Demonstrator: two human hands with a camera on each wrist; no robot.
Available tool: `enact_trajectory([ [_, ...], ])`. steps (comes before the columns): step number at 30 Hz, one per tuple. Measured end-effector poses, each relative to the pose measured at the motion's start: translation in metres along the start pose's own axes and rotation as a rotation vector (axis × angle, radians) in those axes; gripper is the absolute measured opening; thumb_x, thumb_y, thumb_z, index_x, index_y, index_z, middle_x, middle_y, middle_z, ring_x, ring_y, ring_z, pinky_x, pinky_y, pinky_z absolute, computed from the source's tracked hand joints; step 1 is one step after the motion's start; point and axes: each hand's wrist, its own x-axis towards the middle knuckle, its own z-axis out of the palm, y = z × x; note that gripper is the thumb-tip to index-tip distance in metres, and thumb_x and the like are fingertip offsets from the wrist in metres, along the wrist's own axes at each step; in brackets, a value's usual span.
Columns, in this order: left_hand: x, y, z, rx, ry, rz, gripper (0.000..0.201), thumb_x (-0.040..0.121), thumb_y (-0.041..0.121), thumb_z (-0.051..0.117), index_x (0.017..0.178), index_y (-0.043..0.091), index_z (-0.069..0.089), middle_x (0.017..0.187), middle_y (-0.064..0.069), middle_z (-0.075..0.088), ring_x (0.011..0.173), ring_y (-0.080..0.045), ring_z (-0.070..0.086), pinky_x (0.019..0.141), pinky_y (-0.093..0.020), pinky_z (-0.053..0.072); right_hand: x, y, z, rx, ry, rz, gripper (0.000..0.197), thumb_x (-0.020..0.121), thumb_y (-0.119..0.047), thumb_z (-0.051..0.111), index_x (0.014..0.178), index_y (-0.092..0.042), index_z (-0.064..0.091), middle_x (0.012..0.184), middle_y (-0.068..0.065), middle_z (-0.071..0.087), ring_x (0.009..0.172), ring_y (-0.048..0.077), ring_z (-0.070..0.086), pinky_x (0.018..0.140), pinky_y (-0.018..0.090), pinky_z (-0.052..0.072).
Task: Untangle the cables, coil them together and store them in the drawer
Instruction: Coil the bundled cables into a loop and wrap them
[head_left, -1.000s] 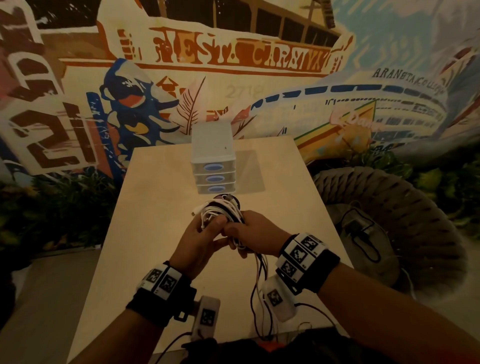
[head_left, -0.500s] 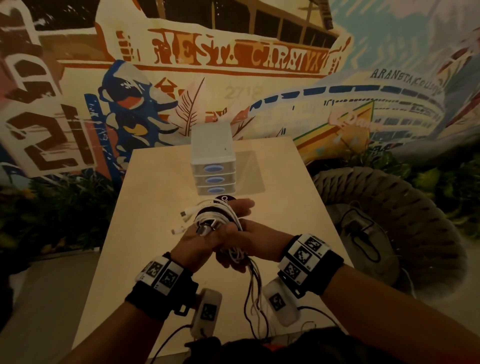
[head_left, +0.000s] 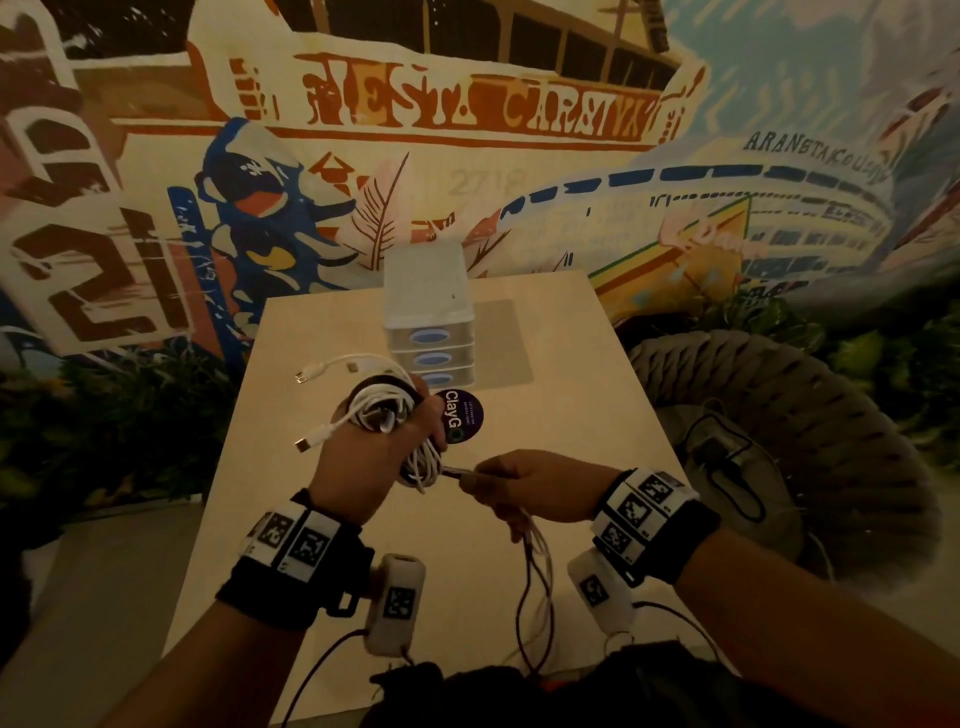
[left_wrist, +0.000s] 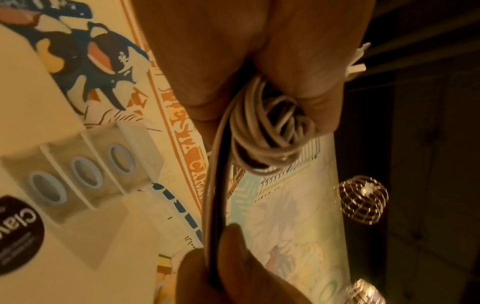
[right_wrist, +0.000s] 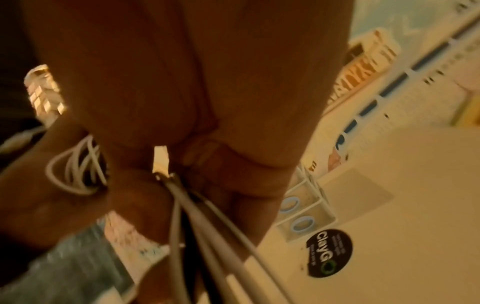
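Looks to me like café or lounge, not home. Whole back wall is painted mural (head_left: 467, 130): lettering, ship, bird, feather. Foliage (head_left: 104, 415) lines wall's foot on both sides. Pale table (head_left: 597, 415) butts against mural; small drawer unit (head_left: 428, 317) at table's far edge, round "ClayGo" sticker (head_left: 464, 417) just in front. Woven round chair (head_left: 805, 441) off table's right edge. I see mirrored ball lamps (left_wrist: 362, 198) overhead in left wrist view. Lighting dim, warm.

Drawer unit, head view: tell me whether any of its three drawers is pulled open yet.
No: all three drawers of the drawer unit sit flush and closed, while the left hand holds the cable coil in front of it.
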Motion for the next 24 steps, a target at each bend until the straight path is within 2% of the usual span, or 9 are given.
enact_trajectory([
  [4, -0.002, 0.0, -0.004, 0.283, -0.073, 0.06, 0.02, 0.087, 0.01, 0.078, 0.076, 0.011, 0.062, 0.071, 0.0, 0.065, 0.069, -0.02, 0.065, 0.074, -0.026, 0.052, 0.001, 0.022, 0.002, -0.076, 0.016, 0.114, 0.046, 0.102, -0.057, 0.044, 0.08, -0.017, 0.051, 0.066, -0.003, 0.049, 0.054, 0.013, 0.047, 0.059, 0.027, 0.051],
  [7, -0.004, 0.0, -0.011, 0.425, -0.206, 0.113, 0.019, 0.083, 0.011, 0.082, 0.08, 0.021, 0.066, 0.079, 0.006, 0.068, 0.08, -0.015, 0.068, 0.078, -0.026, 0.055, 0.0, 0.038, 0.0, 0.107, -0.037, 0.175, 0.036, 0.106, -0.039, 0.045, 0.078, -0.018, 0.051, 0.059, -0.007, 0.041, 0.049, 0.011, 0.034, 0.051, 0.025, 0.033],
  [9, -0.007, -0.002, -0.012, 0.607, -0.302, 0.081, 0.027, 0.085, 0.016, 0.081, 0.091, 0.04, 0.07, 0.089, 0.011, 0.075, 0.087, -0.009, 0.072, 0.082, -0.031, 0.058, -0.001, 0.035, -0.003, 0.136, -0.044, 0.182, 0.033, 0.107, -0.031, 0.042, 0.079, -0.018, 0.054, 0.057, -0.008, 0.04, 0.048, 0.009, 0.032, 0.05, 0.024, 0.03],
  [10, -0.008, -0.004, -0.01, 0.7, -0.35, 0.039, 0.033, 0.085, 0.016, 0.08, 0.101, 0.043, 0.072, 0.095, 0.01, 0.077, 0.089, -0.008, 0.073, 0.083, -0.033, 0.059, -0.002, 0.031, -0.005, 0.123, -0.03, 0.187, 0.032, 0.107, -0.025, 0.041, 0.08, -0.018, 0.056, 0.057, -0.007, 0.04, 0.048, 0.01, 0.032, 0.05, 0.024, 0.031],
  [13, -0.008, -0.002, -0.004, 0.991, -0.509, 0.043, 0.038, 0.082, 0.018, 0.078, 0.116, 0.035, 0.074, 0.108, 0.009, 0.076, 0.088, -0.009, 0.067, 0.078, -0.02, 0.051, -0.009, 0.016, -0.007, 0.105, 0.029, 0.148, 0.028, 0.101, -0.007, 0.039, 0.083, -0.015, 0.059, 0.06, -0.002, 0.041, 0.049, 0.011, 0.033, 0.049, 0.023, 0.032],
  [15, -0.007, -0.001, -0.001, 1.077, -0.59, 0.056, 0.031, 0.083, 0.024, 0.075, 0.114, 0.031, 0.073, 0.108, 0.007, 0.074, 0.086, -0.011, 0.063, 0.074, -0.022, 0.048, -0.01, 0.013, -0.009, 0.176, 0.076, 0.149, 0.03, 0.103, -0.013, 0.038, 0.081, -0.015, 0.057, 0.059, 0.0, 0.036, 0.05, 0.012, 0.028, 0.05, 0.024, 0.028],
  [17, -0.006, -0.002, 0.001, 1.096, -0.624, 0.011, 0.025, 0.085, 0.028, 0.073, 0.109, 0.033, 0.071, 0.101, 0.009, 0.074, 0.085, -0.012, 0.064, 0.075, -0.03, 0.049, -0.007, 0.013, -0.009, 0.352, 0.083, 0.199, 0.043, 0.106, -0.029, 0.034, 0.073, -0.015, 0.057, 0.057, -0.001, 0.03, 0.05, 0.012, 0.023, 0.052, 0.027, 0.021],
  [19, -0.008, -0.006, 0.006, 1.123, -0.635, -0.053, 0.021, 0.086, 0.031, 0.072, 0.106, 0.036, 0.069, 0.093, 0.012, 0.073, 0.081, -0.009, 0.063, 0.072, -0.029, 0.048, -0.003, 0.013, -0.009, 0.375, 0.062, 0.177, 0.054, 0.107, -0.04, 0.03, 0.069, -0.016, 0.061, 0.057, -0.001, 0.029, 0.05, 0.013, 0.022, 0.053, 0.028, 0.021],
  [24, -0.013, -0.016, 0.014, 1.259, -0.661, -0.128, 0.026, 0.09, 0.037, 0.066, 0.116, 0.035, 0.066, 0.1, 0.008, 0.073, 0.093, -0.015, 0.067, 0.08, -0.03, 0.052, -0.005, -0.001, -0.004, -0.067, 0.034, 0.14, 0.072, 0.098, -0.072, 0.022, 0.076, -0.018, 0.064, 0.059, -0.004, 0.044, 0.051, 0.013, 0.038, 0.058, 0.026, 0.039],
])
